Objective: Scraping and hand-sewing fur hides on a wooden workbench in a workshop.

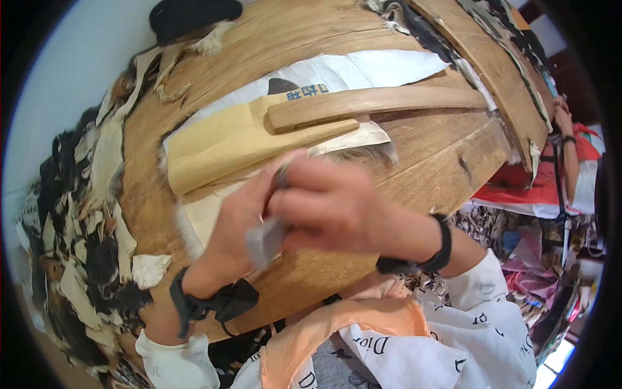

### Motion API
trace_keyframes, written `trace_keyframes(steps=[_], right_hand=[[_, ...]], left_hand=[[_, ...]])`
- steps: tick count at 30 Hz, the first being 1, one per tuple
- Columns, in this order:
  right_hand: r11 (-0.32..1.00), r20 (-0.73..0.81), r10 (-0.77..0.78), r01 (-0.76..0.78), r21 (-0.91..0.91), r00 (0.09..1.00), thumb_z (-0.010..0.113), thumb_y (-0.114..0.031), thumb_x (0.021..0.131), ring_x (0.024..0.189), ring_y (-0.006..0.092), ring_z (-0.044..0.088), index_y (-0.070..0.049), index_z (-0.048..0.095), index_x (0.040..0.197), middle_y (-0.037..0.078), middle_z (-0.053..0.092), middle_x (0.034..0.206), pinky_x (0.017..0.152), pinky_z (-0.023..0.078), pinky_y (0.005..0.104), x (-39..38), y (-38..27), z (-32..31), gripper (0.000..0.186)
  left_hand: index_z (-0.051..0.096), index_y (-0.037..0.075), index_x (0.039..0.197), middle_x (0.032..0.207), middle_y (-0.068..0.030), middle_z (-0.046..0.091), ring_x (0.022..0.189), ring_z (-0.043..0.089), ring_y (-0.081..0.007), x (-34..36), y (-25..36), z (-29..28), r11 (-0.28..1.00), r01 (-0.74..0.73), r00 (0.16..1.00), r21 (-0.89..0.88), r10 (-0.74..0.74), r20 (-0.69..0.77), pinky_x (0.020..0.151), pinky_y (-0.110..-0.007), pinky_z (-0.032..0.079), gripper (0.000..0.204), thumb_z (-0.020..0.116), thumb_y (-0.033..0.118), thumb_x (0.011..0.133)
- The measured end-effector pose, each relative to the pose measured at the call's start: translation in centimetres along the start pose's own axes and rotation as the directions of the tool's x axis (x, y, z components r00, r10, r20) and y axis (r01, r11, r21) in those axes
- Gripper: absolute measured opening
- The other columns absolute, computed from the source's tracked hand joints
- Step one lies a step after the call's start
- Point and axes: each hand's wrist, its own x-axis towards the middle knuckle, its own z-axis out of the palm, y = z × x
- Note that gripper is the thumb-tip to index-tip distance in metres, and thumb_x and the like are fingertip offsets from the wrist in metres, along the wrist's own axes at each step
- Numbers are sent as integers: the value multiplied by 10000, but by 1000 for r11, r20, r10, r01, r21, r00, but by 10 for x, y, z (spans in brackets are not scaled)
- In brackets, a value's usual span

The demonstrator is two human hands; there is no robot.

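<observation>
My two hands meet over the near part of the wooden table, both blurred by motion. My right hand (330, 204) is a closed fist, and a smooth grey object (264, 243) with a blunt end sticks out below its fingers. A small dark part shows between the hands near the top; whether it belongs to the grey object I cannot tell. My left hand (234, 214) is curled against the right one, most of its fingers hidden. Just beyond them lies a yellow paper sheet (214, 152) over pale fur-edged hide (201, 223). A wooden strip (382, 102) rests across the paper's far end.
Black and cream fur scraps (84, 259) are heaped along the table's left edge. A black fur piece (191, 19) lies at the far left, and a wooden board (499, 84) at the right. Beyond the right edge, another person's hand (562, 120) and red clothing show.
</observation>
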Motion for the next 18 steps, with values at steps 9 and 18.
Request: trace_keyframes(steps=[9,18], right_hand=[[931,-230,321,-351,-103,919,704,-88,705,804,292,542,-72,582,927,93,526,836,691,460,381,-47,33,23,254],[811,-220,444,-494,-312,869,643,-97,726,762,297,531,-52,589,777,99,541,764,712,450,372,-52,57,31,87]], left_hand=[[509,19,948,835,-56,487,759,479,-169,10,-24,-26,994,-14,924,106,-28,383,699,-271,408,121,490,114,877],[504,10,933,868,-49,478,798,449,-133,36,-43,-28,995,95,887,-20,-75,456,728,-255,388,140,432,129,919]])
